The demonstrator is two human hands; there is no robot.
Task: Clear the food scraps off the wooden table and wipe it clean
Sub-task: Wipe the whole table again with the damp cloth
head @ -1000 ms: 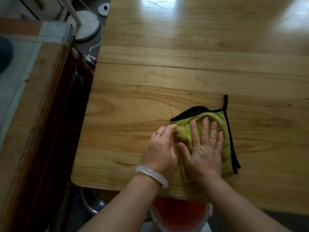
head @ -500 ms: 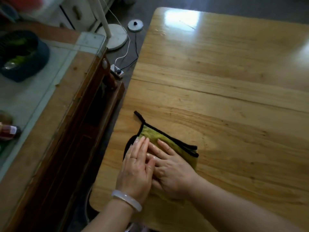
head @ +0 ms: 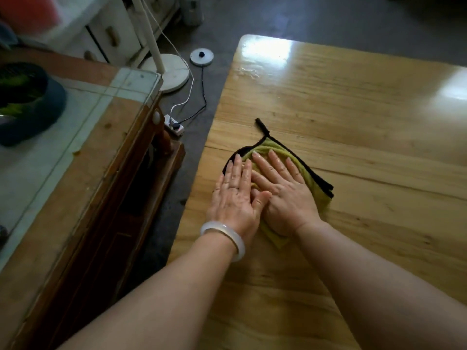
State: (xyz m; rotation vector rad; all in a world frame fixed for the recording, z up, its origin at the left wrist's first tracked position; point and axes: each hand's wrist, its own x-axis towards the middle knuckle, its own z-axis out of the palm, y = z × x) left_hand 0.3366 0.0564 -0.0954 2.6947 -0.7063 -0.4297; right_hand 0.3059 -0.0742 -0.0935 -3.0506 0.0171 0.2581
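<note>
Your left hand [head: 233, 195] and right hand [head: 284, 195] lie flat, side by side, fingers straight, pressing the folded yellow-green, black-edged terry cloth [head: 317, 181] onto the glossy, grained wooden table [head: 353, 127] near its left edge.

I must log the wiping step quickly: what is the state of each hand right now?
Left hand: open, flat, fingers straight, pressing the green cloth.
Right hand: open, flat on the same cloth, pressing it to the wooden table.
</note>
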